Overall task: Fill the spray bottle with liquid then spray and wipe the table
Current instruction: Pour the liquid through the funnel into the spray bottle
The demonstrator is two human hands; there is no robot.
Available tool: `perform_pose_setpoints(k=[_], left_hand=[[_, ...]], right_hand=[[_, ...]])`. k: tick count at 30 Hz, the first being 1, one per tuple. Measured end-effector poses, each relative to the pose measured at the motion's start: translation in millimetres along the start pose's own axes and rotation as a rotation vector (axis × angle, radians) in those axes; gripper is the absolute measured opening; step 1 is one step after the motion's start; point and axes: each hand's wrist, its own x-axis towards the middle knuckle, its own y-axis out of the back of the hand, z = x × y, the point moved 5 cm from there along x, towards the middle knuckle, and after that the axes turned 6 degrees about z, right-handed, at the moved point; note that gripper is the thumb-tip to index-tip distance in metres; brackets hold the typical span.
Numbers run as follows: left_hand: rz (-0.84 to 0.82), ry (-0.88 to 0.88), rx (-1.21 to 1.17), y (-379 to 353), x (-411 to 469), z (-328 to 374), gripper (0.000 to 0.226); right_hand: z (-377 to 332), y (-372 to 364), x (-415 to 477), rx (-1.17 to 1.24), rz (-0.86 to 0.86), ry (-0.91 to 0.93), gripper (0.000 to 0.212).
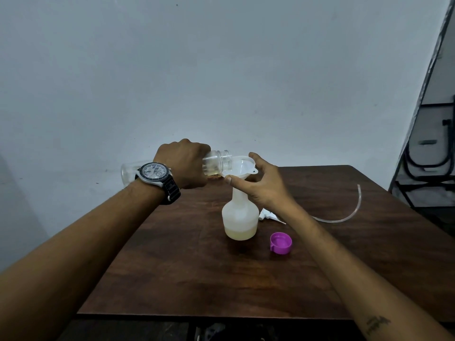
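Translucent white plastic forms the spray bottle [240, 217], which stands upright near the middle of a dark wooden table [172, 267] with a shallow layer of pale yellowish liquid at its bottom. A white funnel [240, 167] sits in its neck. The left hand [183, 166], wearing a wristwatch [157, 178], is wrapped closed around a clear bottle [218, 161] tipped almost flat, its open mouth resting over the funnel's left rim. The right hand [261, 185] is half open, thumb and fingers pinching the funnel's rim from the right. To pour well, tilt slowly and keep the funnel steady so nothing spills. A purple cap [280, 243] lies just right of the spray bottle.
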Motion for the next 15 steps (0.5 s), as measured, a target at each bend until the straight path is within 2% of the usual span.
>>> perform_pose_setpoints(k=[4, 15], left_hand=[[0.001, 0.0, -0.002, -0.9, -0.4, 0.0, 0.026], [-0.003, 0.008, -0.002, -1.8, 0.1, 0.1, 0.025]], right_hand=[[-0.6, -0.8, -0.6, -0.004, 0.003, 0.0, 0.123], [0.6, -2.1, 0.6, 0.016, 0.009, -0.005, 0.139]])
